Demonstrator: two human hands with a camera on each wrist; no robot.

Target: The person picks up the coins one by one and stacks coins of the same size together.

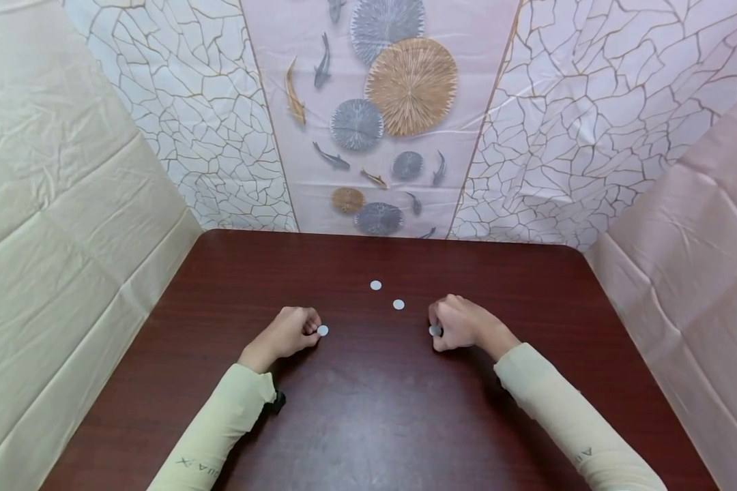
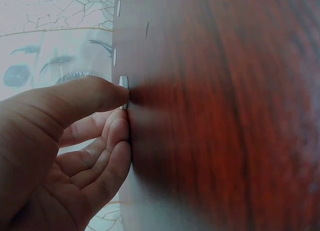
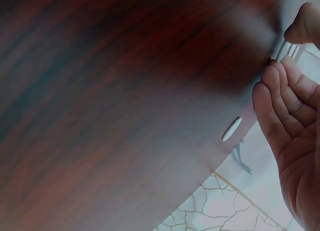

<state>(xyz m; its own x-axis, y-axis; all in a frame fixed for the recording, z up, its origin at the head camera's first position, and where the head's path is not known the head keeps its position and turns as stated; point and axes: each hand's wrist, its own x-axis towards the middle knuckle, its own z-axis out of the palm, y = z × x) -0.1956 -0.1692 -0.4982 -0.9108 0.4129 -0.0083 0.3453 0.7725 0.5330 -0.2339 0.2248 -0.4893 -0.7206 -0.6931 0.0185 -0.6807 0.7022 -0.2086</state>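
My left hand (image 1: 290, 332), low over the table, pinches a small white round disc (image 1: 323, 331) between thumb and fingertips. In the left wrist view that disc (image 2: 123, 80) shows edge-on, partly covered by the thumb, right at the table surface. Across from it, my right hand (image 1: 462, 324) has thumb and curled fingers at both sides of another pale disc (image 1: 435, 331). Seen from the right wrist, this disc (image 3: 282, 50) sits edge-on between thumb and fingertips. Two more white discs, a farther one (image 1: 376, 285) and a nearer one (image 1: 398, 305), lie flat between the hands, farther back.
The dark red-brown table (image 1: 368, 402) runs back to a patterned cloth wall (image 1: 374, 102). Plain cloth hangs along the left (image 1: 67, 204) and right sides (image 1: 669, 259). A small black object (image 1: 276, 402) shows by the left sleeve cuff.
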